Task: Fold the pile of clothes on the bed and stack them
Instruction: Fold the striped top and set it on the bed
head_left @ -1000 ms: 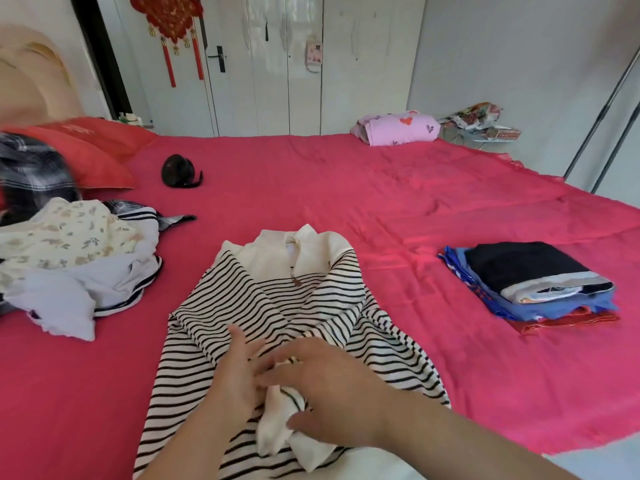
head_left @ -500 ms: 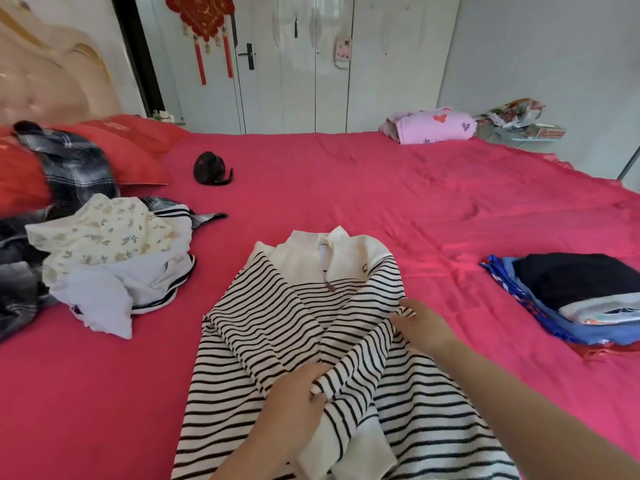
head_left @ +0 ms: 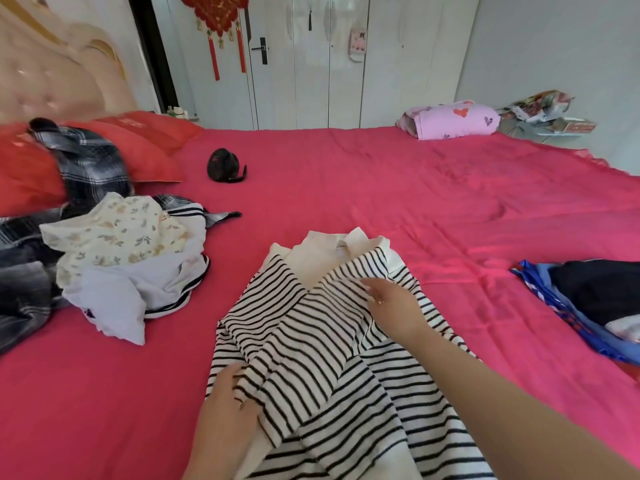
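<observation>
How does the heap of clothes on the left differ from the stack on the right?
The heap is crumpled and loose; the stack lies flat in layers. The heap shows pale floral, white and plaid cloth; the stack shows black and blue. Both rest on the red bedsheet.

A striped top (head_left: pixel 311 341) lay at 6 o'clock on the red bed (head_left: pixel 415 188), sleeves folded across; the loose pile (head_left: pixel 121 258) sat at 9 o'clock, the folded stack (head_left: pixel 595 299) at 3.
</observation>
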{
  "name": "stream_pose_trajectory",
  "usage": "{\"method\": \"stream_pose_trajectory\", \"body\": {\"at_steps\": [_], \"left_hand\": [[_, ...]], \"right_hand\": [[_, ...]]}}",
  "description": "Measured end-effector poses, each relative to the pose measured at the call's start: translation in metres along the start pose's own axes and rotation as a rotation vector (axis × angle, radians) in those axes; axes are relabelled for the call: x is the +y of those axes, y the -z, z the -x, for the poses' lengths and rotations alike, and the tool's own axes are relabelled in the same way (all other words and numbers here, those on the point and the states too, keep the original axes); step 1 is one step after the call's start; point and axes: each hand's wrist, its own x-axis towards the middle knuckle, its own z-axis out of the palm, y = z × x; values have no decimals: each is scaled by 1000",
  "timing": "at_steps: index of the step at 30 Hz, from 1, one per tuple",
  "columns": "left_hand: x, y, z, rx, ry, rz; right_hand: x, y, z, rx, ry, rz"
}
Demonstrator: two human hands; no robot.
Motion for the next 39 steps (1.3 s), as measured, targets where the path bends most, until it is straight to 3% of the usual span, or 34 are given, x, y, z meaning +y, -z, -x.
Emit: {"method": "stream_pose_trajectory", "body": {"at_steps": [3, 5, 8, 12, 16, 20, 22, 24, 26, 27, 29, 31, 35, 39], "left_hand": [[4, -4, -3, 36, -201, -189], [11, -11, -7, 25, -350, -274], [20, -27, -16, -63, -462, -441], [19, -44, -27, -258, -449, -686], [17, -54, -29, -408, -435, -682], [19, -67, -23, -468, -458, -761], [21, -69, -24, -472, -451, -770], [21, -68, -26, -471, -442, -769], [18, -69, -26, -470, -452, -801], [16, -69, -25, -472, -454, -823], [13, -68, -25, -502, -426, -848], [10, -65, -25, -550, -375, -843], [26, -56, -39, -455, -392, -743], [57, -60, -69, -396, -525, -705]], "right_hand": [[41, -2, 8, -55, -105, 441], [57, -1, 13, -61, -135, 549], [72, 6, 14, -97, -116, 548], [90, 33, 11, -36, -61, 562], [116, 69, 9, 145, -196, 463], [127, 71, 14, 48, -386, 411], [122, 67, 11, 146, -313, 405], [108, 54, 11, 197, -63, 409], [100, 34, 14, 110, 137, 435], [101, 25, 17, 11, 134, 496], [113, 19, 22, -233, -91, 633], [120, 25, 21, -350, -271, 691], [98, 34, 2, -178, -226, 703], [76, 30, -20, -59, 6, 507]]}}
